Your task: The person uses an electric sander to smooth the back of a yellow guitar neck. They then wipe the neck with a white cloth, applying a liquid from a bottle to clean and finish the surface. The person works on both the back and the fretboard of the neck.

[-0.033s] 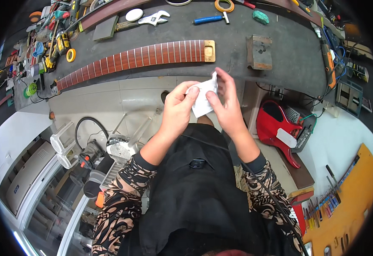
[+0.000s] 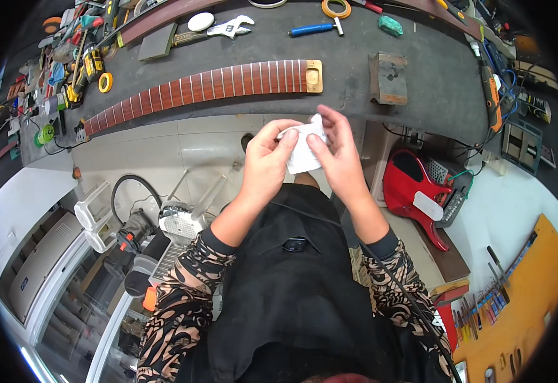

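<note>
Both hands hold a small, crumpled white piece of paper or cloth (image 2: 303, 153) just in front of the bench edge. My left hand (image 2: 269, 150) pinches its left side, thumb on top. From the right, my right hand (image 2: 339, 150) grips it with the thumb pressed on the face, while the index finger reaches up past a twisted white tip. The fingers behind the piece are partly hidden. Beyond my hands, a guitar neck (image 2: 202, 86) with a reddish-brown fretted fingerboard and a pale heel lies along the bench, touched by neither hand.
On the dark bench (image 2: 346, 64) are a metal block (image 2: 389, 78), a blue-handled hammer (image 2: 314, 29), an adjustable wrench (image 2: 228, 28) and a green lump (image 2: 390, 25). Tools crowd its left side. A red guitar body (image 2: 413, 191) stands below right; a stool (image 2: 180, 220) is below left.
The white piece's lower edge has shifted and looks flatter. My right index finger and the twisted tip have moved slightly down and left.
</note>
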`<action>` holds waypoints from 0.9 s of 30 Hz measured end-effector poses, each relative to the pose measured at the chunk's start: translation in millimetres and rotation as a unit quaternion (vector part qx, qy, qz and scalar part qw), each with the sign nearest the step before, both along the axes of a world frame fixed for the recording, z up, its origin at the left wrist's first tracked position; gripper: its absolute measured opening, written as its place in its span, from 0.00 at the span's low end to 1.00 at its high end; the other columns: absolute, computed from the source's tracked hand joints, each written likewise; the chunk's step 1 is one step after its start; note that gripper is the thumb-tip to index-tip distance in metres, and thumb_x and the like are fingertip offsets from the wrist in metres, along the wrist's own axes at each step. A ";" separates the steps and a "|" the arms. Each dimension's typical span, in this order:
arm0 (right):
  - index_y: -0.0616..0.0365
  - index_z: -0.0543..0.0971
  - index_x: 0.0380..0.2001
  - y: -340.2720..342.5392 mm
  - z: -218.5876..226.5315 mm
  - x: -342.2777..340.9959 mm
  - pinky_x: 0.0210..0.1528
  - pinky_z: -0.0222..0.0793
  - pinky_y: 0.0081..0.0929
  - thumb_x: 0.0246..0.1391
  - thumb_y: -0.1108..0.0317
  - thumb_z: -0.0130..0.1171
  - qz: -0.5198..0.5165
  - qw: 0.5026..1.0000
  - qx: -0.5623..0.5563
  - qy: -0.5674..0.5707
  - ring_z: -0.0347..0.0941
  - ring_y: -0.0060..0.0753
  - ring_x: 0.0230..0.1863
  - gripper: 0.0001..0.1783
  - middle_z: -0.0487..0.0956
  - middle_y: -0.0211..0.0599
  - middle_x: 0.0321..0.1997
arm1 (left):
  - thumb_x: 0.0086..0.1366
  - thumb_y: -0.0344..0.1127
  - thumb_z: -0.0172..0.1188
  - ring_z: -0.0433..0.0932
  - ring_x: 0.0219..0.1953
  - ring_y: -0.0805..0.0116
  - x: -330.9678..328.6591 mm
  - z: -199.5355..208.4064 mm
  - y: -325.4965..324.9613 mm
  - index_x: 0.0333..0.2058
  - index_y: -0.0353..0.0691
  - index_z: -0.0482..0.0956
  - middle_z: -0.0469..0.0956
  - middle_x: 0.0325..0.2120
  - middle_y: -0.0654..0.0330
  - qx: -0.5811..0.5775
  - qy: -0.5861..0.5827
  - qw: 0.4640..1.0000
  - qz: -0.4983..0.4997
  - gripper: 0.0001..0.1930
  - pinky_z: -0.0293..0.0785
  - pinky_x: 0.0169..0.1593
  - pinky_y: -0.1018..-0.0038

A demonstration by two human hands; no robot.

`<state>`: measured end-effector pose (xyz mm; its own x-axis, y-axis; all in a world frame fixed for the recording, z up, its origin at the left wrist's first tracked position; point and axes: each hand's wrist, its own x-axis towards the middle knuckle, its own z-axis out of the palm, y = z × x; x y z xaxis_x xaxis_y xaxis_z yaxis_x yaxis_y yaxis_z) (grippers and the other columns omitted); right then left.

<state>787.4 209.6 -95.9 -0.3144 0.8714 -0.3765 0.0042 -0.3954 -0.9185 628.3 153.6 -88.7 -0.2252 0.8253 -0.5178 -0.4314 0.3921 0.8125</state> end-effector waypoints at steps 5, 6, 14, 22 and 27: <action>0.64 0.83 0.55 28.3 -5.6 -14.6 0.55 0.80 0.32 0.66 0.73 0.72 0.000 0.993 0.061 -0.105 0.84 0.29 0.50 0.16 0.88 0.41 0.49 | 0.81 0.29 0.65 0.83 0.46 0.76 -14.6 1.0 8.9 0.54 0.33 0.82 0.84 0.47 0.60 -0.025 0.008 1.000 -0.013 0.09 0.80 0.50 0.75; 0.65 0.84 0.51 35.2 -7.9 -22.8 0.52 0.81 0.33 0.66 0.73 0.72 -0.044 0.987 0.092 -0.128 0.85 0.30 0.47 0.14 0.89 0.40 0.44 | 0.81 0.28 0.65 0.83 0.45 0.76 -19.4 2.7 9.3 0.54 0.33 0.82 0.83 0.47 0.60 -0.032 0.019 0.999 -0.021 0.09 0.80 0.49 0.75; 0.57 0.81 0.39 67.3 -51.1 -60.1 0.60 0.69 0.48 0.58 0.66 0.77 -0.079 0.864 0.339 -0.364 0.75 0.53 0.54 0.13 0.79 0.40 0.47 | 0.62 0.37 0.80 0.72 0.68 0.51 -128.4 0.0 45.4 0.68 0.49 0.80 0.77 0.62 0.57 0.132 0.681 0.691 -0.204 0.35 0.60 0.75 0.50; 0.54 0.77 0.38 83.6 -68.4 -88.1 0.61 0.62 0.49 0.56 0.64 0.77 -0.125 0.835 0.358 -0.400 0.71 0.53 0.56 0.16 0.77 0.40 0.50 | 0.55 0.43 0.85 0.74 0.64 0.56 -162.0 -2.3 77.2 0.70 0.52 0.79 0.78 0.60 0.61 0.091 0.700 0.634 -0.316 0.42 0.60 0.73 0.51; 0.55 0.77 0.38 42.4 -65.9 -69.6 0.64 0.61 0.52 0.56 0.65 0.77 -0.101 0.846 0.335 -0.402 0.70 0.54 0.59 0.17 0.77 0.41 0.51 | 0.54 0.43 0.85 0.75 0.62 0.56 -166.6 -2.2 80.8 0.66 0.51 0.82 0.78 0.58 0.62 0.075 0.684 0.649 -0.325 0.39 0.60 0.72 0.52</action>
<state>717.8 252.0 -161.8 -0.0110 0.9796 0.2008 0.7291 0.1453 -0.6688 461.7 234.4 -90.9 0.0309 0.9942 -0.1028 0.9506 0.0025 0.3104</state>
